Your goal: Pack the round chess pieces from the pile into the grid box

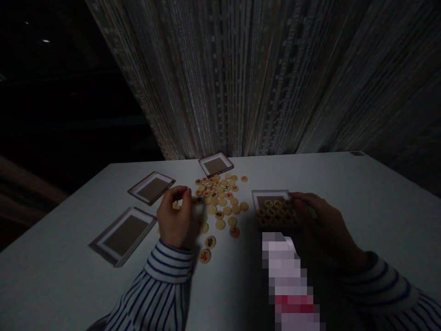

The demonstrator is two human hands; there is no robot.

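My left hand (175, 217) is over the left side of a loose spread of round wooden Chinese chess pieces (222, 202), thumb and fingertips pinched together. Whatever may be between those fingertips is too small or hidden to make out. Some pieces show red or black characters; others are plain side up. To the right sits a shallow cardboard box (255, 198) with rows of chess pieces (271, 212) in its nearer part. My right hand (322, 225) grips this box at its right side, fingers along the far right corner; its thumb is in shadow.
An open box tray (151, 174) lies at the left, with another tray (130, 210) nearer me and a third tray (230, 162) at the back. A white table (365, 184) carries everything. A string curtain (234, 92) hangs behind it. A pixelated object (289, 280) lies in front.
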